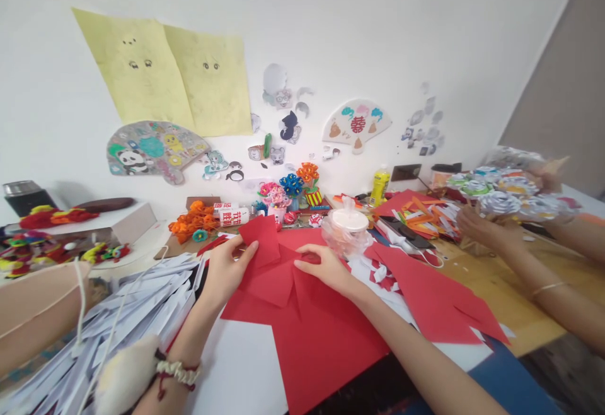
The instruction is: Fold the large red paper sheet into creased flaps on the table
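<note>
- Working over the large red sheet, six o'clock from view centre: apparently positioning paper; the next move calls for careful edge alignment.
- Right hand, five o'clock: thumb and forefinger slightly apart, can't tell whether they grip.
- Left hand, eight o'clock, pinches the small red piece, seven o'clock.

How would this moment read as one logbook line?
Left hand: holding small red piece | Right hand: touching red paper | Underneath: large red sheet | Nearby: white paper strips, lidded container
</note>
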`<state>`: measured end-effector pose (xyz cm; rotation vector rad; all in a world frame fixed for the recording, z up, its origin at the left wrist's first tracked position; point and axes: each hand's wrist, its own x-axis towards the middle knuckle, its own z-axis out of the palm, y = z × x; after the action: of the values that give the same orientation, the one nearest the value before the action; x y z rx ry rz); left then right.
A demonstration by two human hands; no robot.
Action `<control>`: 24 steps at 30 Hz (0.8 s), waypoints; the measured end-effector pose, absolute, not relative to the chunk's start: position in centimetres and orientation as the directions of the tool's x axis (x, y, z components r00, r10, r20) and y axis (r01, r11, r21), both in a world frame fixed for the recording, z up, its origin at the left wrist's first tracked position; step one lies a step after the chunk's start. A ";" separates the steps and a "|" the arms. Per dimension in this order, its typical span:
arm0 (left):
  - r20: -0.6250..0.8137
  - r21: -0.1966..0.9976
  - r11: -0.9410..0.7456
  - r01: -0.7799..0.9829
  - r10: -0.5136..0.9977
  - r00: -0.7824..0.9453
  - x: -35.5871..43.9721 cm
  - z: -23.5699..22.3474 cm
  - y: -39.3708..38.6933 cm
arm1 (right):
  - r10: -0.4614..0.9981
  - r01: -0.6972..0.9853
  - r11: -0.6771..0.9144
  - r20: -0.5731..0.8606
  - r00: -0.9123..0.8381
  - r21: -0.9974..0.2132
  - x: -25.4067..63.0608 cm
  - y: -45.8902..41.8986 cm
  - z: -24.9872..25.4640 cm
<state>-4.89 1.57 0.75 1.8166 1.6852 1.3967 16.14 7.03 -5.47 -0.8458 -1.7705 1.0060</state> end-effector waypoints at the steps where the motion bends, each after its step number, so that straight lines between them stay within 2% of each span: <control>1: 0.438 0.776 -0.277 0.566 0.883 -0.168 -4.8 0.7 1.5 | 0.866 0.099 0.421 0.367 -0.340 -0.901 16.1 7.1 -5.4; 5: 0.423 0.834 -0.307 0.459 0.890 -0.173 -4.5 0.8 1.4 | 0.886 0.044 0.397 0.370 -0.281 -0.917 16.1 7.1 -5.0; 7: 0.435 0.794 -0.274 0.543 0.879 -0.193 -4.5 1.0 1.4 | 0.883 0.061 0.422 0.395 -0.254 -0.905 16.0 7.1 -4.9; 11: 0.455 0.543 0.019 0.839 0.834 -0.313 -5.5 1.5 1.5 | 0.899 0.036 0.421 0.412 -0.150 -0.906 16.1 7.5 -4.7; 14: 0.328 0.376 0.182 0.909 0.891 -0.315 -6.5 1.4 1.4 | 0.921 -0.016 0.390 0.390 0.015 -0.921 16.5 7.8 -4.4; 16: 0.275 0.216 0.243 0.946 0.914 -0.297 -6.9 0.9 1.2 | 0.914 -0.026 0.400 0.397 0.085 -0.916 16.7 7.9 -4.2; 18: 0.331 0.016 0.266 0.964 0.908 -0.256 -7.0 0.2 1.0 | 0.912 -0.054 0.408 0.405 0.065 -0.911 16.7 7.8 -4.1; 20: 0.436 -0.099 0.231 0.968 0.884 -0.166 -6.8 -0.2 1.1 | 0.918 -0.104 0.393 0.396 -0.008 -0.913 16.6 7.7 -4.1; 21: 0.476 -0.091 0.182 0.979 0.872 -0.118 -6.5 -0.3 1.2 | 0.919 -0.119 0.384 0.392 -0.044 -0.915 16.5 7.6 -4.1; 22: 0.500 -0.029 0.116 0.993 0.862 -0.086 -6.1 -0.2 1.4 | 0.916 -0.119 0.385 0.394 -0.068 -0.915 16.4 7.5 -4.1; 24: 0.506 0.224 -0.061 0.973 0.860 -0.063 -5.2 0.0 1.7 | 0.905 -0.077 0.413 0.418 -0.076 -0.907 16.3 7.4 -4.0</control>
<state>-5.23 1.68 0.02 2.2795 2.2813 0.9083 16.28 7.38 -4.03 -0.8018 -1.4039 0.9756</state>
